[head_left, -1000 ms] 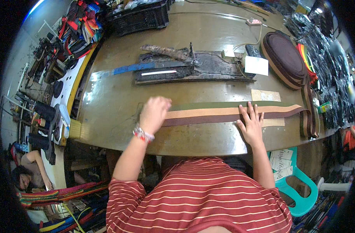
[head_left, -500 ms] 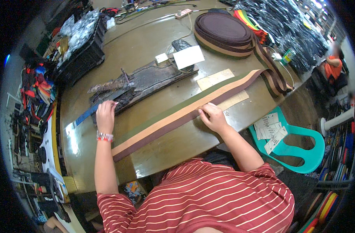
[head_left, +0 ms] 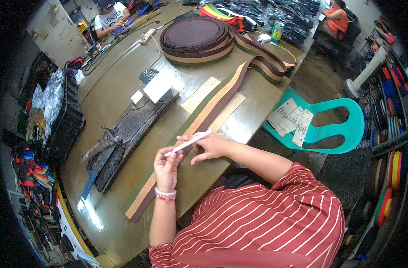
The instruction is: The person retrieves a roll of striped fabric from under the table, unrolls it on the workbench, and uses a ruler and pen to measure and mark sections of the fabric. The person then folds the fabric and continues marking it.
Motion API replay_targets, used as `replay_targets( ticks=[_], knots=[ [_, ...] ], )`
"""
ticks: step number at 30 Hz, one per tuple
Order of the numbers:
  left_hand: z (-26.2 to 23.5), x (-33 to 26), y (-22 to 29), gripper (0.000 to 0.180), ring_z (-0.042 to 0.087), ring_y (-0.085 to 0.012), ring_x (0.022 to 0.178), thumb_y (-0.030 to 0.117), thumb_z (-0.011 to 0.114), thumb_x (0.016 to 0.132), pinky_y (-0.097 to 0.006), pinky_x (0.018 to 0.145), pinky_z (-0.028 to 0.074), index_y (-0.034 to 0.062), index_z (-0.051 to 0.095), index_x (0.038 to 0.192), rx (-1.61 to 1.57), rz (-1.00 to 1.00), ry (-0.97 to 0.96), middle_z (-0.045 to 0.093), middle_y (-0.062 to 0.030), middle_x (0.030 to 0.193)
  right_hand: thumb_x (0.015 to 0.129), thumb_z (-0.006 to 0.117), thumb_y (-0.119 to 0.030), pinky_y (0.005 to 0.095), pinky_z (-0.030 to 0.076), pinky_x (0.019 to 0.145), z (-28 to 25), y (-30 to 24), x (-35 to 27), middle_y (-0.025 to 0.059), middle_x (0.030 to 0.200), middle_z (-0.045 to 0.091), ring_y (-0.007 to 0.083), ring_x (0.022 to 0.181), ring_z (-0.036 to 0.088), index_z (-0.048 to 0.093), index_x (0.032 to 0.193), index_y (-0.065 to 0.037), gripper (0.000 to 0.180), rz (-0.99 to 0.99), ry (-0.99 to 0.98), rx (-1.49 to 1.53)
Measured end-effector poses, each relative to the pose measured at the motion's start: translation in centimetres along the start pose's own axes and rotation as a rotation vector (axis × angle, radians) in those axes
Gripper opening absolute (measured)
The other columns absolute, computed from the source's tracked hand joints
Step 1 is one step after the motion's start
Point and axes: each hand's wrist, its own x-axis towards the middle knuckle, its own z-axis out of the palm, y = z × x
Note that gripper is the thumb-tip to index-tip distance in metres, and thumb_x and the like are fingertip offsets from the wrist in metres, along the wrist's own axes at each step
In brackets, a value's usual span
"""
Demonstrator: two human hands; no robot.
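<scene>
Left hand pinches a white pen above striped webbing

The biggest thing on my feed is the olive-brown worktable (head_left: 110, 98), its glossy top running away toward the far wall. Beyond its right edge I have a teal plastic chair (head_left: 340, 127) with white printed slips on its seat, and at the left a black plastic crate (head_left: 70, 114) holding clear wrapping. A thick roll of webbing (head_left: 195, 33), dark brown on its upper face, lies flat toward the far side.

Nearer me, a long webbing strip (head_left: 207, 111) in green, tan and dark brown stretches diagonally across the tabletop, its near end flat and its far end rising into loops by the right edge. A scorched wooden board (head_left: 141, 120) lies well to its left, and pale cardboard (head_left: 201, 94) shows from under the strip.

My wearer's right hand (head_left: 209, 145) is half open, palm down over the strip, fingers loosely bent; I can't tell if it touches the pen. The left hand (head_left: 167, 167) is closed to a pinch, thumb and fingers gripping the lower end of the slim white pen (head_left: 188, 143), which slants above the webbing and across the right hand's fingers.
</scene>
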Motion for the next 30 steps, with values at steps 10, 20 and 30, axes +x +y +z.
replay_targets(
  ticks=[10,20,30],
  knots=[
    [0.0,-0.8,-0.9,0.049,0.043,-0.0313,0.121,0.004,0.06,0.08,-0.04,0.101,0.036,0.003,0.045,0.127,1.172,0.472,0.061,0.045,-0.0158,0.132,0.087,0.057,-0.013,0.0282,0.05,0.078,0.8,0.4,0.6,0.0085,0.099,0.058,0.017,0.087,0.06,0.058,0.119,-0.011,0.032,-0.098,0.306,0.24],
    [0.7,-1.7,-1.2,0.074,0.004,-0.0342,0.139,0.026,0.057,0.085,-0.057,0.108,0.006,0.0097,0.016,0.144,1.588,0.564,0.175,0.007,-0.0129,0.151,0.082,0.048,-0.009,0.0514,0.026,0.103,0.5,0.4,0.5,0.0156,0.126,0.049,0.0326,0.125,0.04,0.047,0.127,-0.017,0.046,0.143,-0.008,-0.579],
    [0.9,-1.5,-1.8,0.068,0.014,-0.0308,0.138,0.042,0.044,0.09,-0.056,0.108,0.008,0.0094,0.018,0.144,1.713,0.31,0.033,0.016,-0.012,0.15,0.085,0.058,-0.019,0.0514,0.023,0.105,1.0,0.2,0.9,0.0139,0.134,0.044,0.0321,0.129,0.036,0.045,0.129,-0.017,0.047,0.204,0.028,-0.495]
  ],
)
